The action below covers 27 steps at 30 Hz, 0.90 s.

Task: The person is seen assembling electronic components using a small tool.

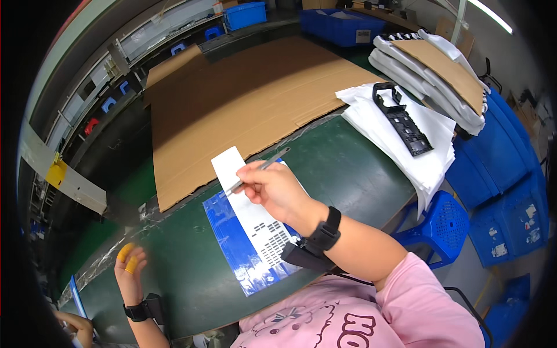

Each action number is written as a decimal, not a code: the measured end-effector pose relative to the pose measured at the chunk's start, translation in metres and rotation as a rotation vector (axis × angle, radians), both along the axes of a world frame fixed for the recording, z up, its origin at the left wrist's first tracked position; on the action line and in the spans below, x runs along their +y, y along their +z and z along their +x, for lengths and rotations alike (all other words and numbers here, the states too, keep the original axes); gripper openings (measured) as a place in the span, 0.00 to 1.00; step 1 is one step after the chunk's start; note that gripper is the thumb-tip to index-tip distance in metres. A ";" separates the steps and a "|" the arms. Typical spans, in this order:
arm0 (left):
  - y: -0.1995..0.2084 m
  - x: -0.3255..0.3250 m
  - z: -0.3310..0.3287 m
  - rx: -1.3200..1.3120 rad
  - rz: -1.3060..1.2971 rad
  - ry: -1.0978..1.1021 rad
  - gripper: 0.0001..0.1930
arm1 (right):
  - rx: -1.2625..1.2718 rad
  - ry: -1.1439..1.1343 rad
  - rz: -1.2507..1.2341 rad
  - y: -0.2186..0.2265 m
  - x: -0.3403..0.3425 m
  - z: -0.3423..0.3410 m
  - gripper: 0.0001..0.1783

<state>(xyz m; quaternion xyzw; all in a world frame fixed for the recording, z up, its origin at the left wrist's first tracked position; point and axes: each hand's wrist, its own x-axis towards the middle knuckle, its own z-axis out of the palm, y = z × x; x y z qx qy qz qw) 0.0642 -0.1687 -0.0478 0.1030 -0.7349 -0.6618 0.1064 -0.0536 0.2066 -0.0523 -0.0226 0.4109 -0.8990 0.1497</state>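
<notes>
My right hand (270,184) is closed around slim grey metal tweezers (272,159). It hovers over a white sheet (230,164) bearing rows of small black rectangular stickers (272,243). The sheet rests on a blue plastic-covered folder or pad (223,226) on the dark green tabletop (180,255). Over the table's left part, my left hand (131,267) is raised, with loosely bent fingers and yellow finger covers on two of them. Nothing shows in it, though it is slightly blurred. Both wrists wear black straps; a dark block by the right wrist covers part of the sheet.
A large cardboard sheet (243,98) lies beyond the table edge. At right, a black plastic frame (406,124) sits on white foam sheets (371,116), near a blue stool (444,226) and blue bins (481,168). Another person's arm (78,325) shows at lower left.
</notes>
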 end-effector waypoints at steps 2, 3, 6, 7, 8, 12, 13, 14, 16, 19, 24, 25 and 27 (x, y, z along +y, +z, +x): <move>0.005 0.039 0.007 -0.030 -0.077 -0.125 0.18 | 0.003 0.014 -0.134 0.007 0.009 0.001 0.03; 0.009 0.054 0.009 -0.062 -0.132 -0.228 0.19 | -0.006 -0.003 -0.142 0.016 0.015 0.004 0.04; 0.010 0.085 0.011 -0.155 -0.190 -0.482 0.19 | 0.077 -0.059 -0.102 0.036 0.036 0.018 0.04; 0.009 0.091 0.011 -0.211 -0.162 -0.556 0.19 | 0.112 -0.079 -0.059 0.042 0.045 0.024 0.04; 0.000 0.087 0.005 -0.261 -0.182 -0.578 0.18 | 0.145 -0.070 0.004 0.040 0.055 0.028 0.04; -0.023 0.074 -0.022 -0.232 0.385 -0.450 0.19 | 0.099 -0.068 0.216 0.008 0.105 0.035 0.04; -0.033 0.055 -0.027 -0.238 0.538 -0.479 0.21 | 0.085 -0.066 0.264 -0.003 0.115 0.035 0.03; -0.034 0.051 -0.026 -0.242 0.537 -0.490 0.22 | 0.070 -0.089 0.296 -0.019 0.122 0.034 0.03; -0.033 0.053 -0.026 -0.237 0.540 -0.505 0.23 | 0.084 -0.098 0.204 -0.040 0.134 0.038 0.04; -0.034 0.055 -0.027 -0.239 0.513 -0.528 0.23 | 0.111 -0.113 -0.022 -0.047 0.148 0.040 0.05; -0.037 0.048 -0.030 -0.253 0.568 -0.585 0.26 | 0.133 -0.026 -0.122 -0.053 0.145 0.035 0.06; -0.035 0.048 -0.029 -0.289 0.610 -0.581 0.26 | 0.138 -0.022 -0.123 -0.053 0.145 0.035 0.06; -0.032 0.050 -0.036 -0.296 0.633 -0.609 0.27 | 0.117 -0.037 -0.118 -0.052 0.149 0.036 0.06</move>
